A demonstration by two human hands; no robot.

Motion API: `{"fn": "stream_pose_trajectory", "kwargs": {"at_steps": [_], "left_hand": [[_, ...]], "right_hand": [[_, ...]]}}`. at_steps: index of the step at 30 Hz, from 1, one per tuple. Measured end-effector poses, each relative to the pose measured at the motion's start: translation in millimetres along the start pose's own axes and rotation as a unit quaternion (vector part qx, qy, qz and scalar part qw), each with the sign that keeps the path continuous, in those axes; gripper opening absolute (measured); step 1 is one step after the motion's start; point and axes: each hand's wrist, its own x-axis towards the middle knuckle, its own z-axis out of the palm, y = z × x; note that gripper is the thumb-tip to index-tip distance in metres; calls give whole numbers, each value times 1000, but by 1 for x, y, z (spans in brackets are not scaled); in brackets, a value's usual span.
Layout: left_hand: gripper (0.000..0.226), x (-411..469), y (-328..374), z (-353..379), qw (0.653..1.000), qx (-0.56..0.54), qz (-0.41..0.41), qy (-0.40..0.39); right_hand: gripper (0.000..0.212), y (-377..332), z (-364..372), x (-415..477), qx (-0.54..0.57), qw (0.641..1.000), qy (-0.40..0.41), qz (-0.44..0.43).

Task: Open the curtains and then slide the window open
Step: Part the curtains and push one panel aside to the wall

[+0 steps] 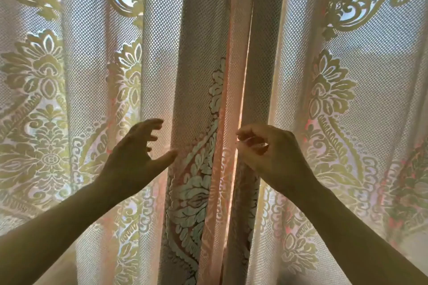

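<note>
Background: daylight glows through two lace curtains that fill the whole view, with patches of blue sky showing through the mesh at the top.
Left curtain (pixel 92 90): hangs closed, its inner edge bunched into a thick fold at the centre.
Right curtain (pixel 335 99): hangs closed too, its edge meeting the other along a narrow bright seam.
Left hand (pixel 136 152): raised just beside the central fold, fingers (pixel 150 122) spread and curled, thumb tip at or touching the cloth; it grips nothing.
Right hand (pixel 273 152): at the seam, fingers drawn together in a pinch; whether any lace is caught between them cannot be told.
Step in hand: the very start, getting hold of the two inner edges; neither curtain is parted.
Next move: likely needs a firm grip on each edge, then a pull outward to either side.
Window: behind the lace; frame, pane and handle cannot be made out.
Hidden: curtain rail above and sill below are cut off; the backlit hands show little detail.
</note>
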Motion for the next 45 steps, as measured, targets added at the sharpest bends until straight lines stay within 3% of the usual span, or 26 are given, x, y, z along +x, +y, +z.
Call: {"fn": "stream_pose_trajectory", "kwargs": {"at_steps": [6, 9, 12, 14, 19, 22, 25, 28, 31, 34, 37, 42, 45], "left_hand": [[96, 1, -14, 16, 992, -76, -81, -63], [61, 16, -12, 32, 981, -152, -105, -65], [20, 26, -4, 45, 984, -136, -107, -39], [10, 27, -4, 50, 985, -137, -99, -40], [19, 17, -3, 58, 987, -140, -85, -1], [26, 19, -1, 60, 985, -131, -110, -9], [41, 25, 1, 60, 990, -93, -97, -35], [16, 29, -6, 57, 995, -29, -96, -16], [11, 31, -12, 54, 993, -11, -117, 4], [9, 30, -16, 57, 991, -6, -134, 2], [12, 30, -18, 65, 990, -27, -138, 21], [9, 28, -17, 70, 977, -77, -191, 45], [15, 25, -20, 68, 975, -69, -203, 56]], "right_hand": [[22, -5, 31, -2, 47, 994, 0, 94], [22, -3, 41, -10, 61, 990, 19, 122], [25, 1, 44, -13, 59, 988, 7, 142], [29, 8, 44, -11, 41, 987, -3, 153], [54, 29, 56, -2, -59, 993, 27, 93], [70, 36, 69, 3, -40, 993, -7, 112], [81, 46, 83, 8, -66, 991, 26, 117], [97, 59, 94, 9, -46, 977, -18, 208], [105, 78, 100, 11, -54, 962, -66, 260], [116, 86, 93, 12, -88, 963, -31, 253], [114, 88, 94, 12, -25, 972, -27, 234], [94, 70, 100, 11, 44, 995, 15, 84], [86, 63, 100, 13, 106, 992, 7, 75]]}}
